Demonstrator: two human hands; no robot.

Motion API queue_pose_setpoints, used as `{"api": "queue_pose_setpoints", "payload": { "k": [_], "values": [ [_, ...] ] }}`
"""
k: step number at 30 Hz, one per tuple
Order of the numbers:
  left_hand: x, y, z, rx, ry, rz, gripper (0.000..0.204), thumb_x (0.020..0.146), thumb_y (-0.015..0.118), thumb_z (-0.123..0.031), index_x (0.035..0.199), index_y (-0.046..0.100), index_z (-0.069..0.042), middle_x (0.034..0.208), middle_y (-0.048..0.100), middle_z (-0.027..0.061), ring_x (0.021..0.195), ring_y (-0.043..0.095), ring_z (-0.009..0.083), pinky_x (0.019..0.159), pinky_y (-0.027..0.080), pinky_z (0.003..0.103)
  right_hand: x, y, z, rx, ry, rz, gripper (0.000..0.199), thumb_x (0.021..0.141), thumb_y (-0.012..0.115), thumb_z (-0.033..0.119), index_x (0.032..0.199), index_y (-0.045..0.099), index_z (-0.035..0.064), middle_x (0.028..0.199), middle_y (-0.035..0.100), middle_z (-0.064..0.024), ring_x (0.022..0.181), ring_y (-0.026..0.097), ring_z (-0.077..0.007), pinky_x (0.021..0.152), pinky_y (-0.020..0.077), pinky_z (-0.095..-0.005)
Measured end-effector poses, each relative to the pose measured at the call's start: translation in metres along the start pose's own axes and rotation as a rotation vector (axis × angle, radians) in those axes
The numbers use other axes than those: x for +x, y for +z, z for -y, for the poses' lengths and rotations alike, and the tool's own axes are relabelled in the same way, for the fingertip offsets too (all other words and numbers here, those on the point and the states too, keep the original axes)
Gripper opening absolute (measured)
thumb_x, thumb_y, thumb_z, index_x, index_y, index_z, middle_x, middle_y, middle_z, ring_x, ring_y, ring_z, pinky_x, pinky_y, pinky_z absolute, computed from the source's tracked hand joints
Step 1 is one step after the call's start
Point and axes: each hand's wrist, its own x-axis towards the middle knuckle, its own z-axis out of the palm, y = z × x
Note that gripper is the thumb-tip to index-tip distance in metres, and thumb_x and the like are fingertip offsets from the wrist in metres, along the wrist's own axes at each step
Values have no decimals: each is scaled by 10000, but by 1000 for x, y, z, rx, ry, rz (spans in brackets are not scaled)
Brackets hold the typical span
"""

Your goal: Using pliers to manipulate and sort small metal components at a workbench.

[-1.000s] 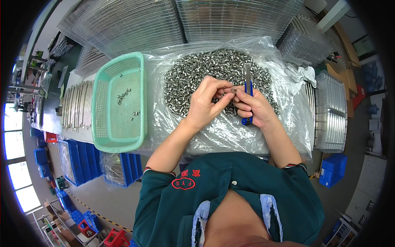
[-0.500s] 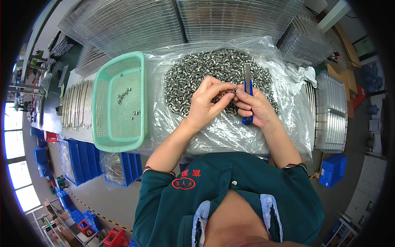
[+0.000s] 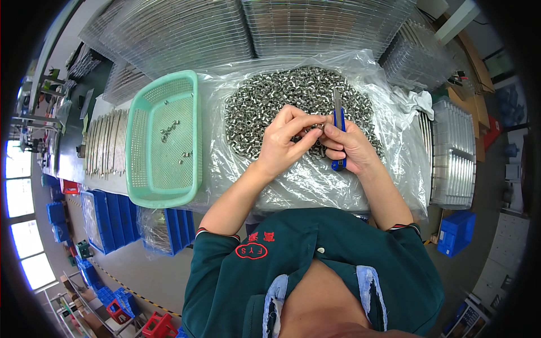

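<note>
My left hand [image 3: 286,137] pinches a small shiny metal ring-like fitting [image 3: 319,127] between thumb and fingertips, close against my right fingers. Gripped in my right hand [image 3: 355,147] is a blue utility knife [image 3: 338,132], its metal blade end pointing away from me; the right thumb and fingertips meet the left ones at the fitting. Both hands hover over the near part of a wide pile of small metal fittings [image 3: 282,90], which lies on clear plastic sheeting [image 3: 242,188]. Fingers partly hide the held fitting.
Left of the pile stands a light green perforated basket [image 3: 194,163] with several fittings inside. Metal rods [image 3: 106,143] lie beyond it. Stacked clear plastic trays [image 3: 315,28] line the back; more trays [image 3: 453,152] stand at the right. Blue bins [image 3: 112,219] sit below the table's left side.
The fingertips have shifted slightly around the fitting, and the knife has tilted a little. Both arms stay in about the same place.
</note>
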Motion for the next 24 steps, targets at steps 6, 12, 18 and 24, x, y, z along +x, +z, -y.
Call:
{"api": "queue_pose_setpoints", "payload": {
  "k": [6, 12, 18, 24],
  "values": [
    [-1, 1, 1, -12, 16, -29, 219, 745, 643, -39, 964, 623, -48, 836, 508, 59, 671, 533, 106, 550, 469, 214, 0, 1, 0, 16, 0, 2, 139, 846, 576, 170, 859, 513, 46, 671, 470, 38, 483, 354, 13, 372, 276, -124],
    [-1, 1, 2, 2, 38, -53, 192, 721, 667, -39, 904, 611, -32, 844, 517, 67, 670, 549, 112, 545, 483, 219, 1, -3, -2, -7, 15, 15, 152, 871, 537, 183, 854, 524, 33, 696, 494, 30, 481, 359, 14, 374, 284, -126],
    [0, 1, 2, 26, 58, -61, 189, 712, 678, -48, 886, 607, -28, 838, 518, 67, 656, 551, 114, 527, 484, 220, 1, -4, -1, -27, 25, 38, 167, 876, 530, 198, 831, 523, 37, 687, 491, 33, 482, 360, 14, 371, 284, -130],
    [-1, 2, 2, 52, 74, -82, 188, 721, 670, -48, 898, 609, -31, 828, 518, 67, 641, 549, 115, 523, 482, 220, 1, 1, -2, -20, 18, 2, 179, 873, 537, 212, 829, 523, 40, 659, 466, 40, 473, 350, 14, 372, 283, -129]
  ]
}}
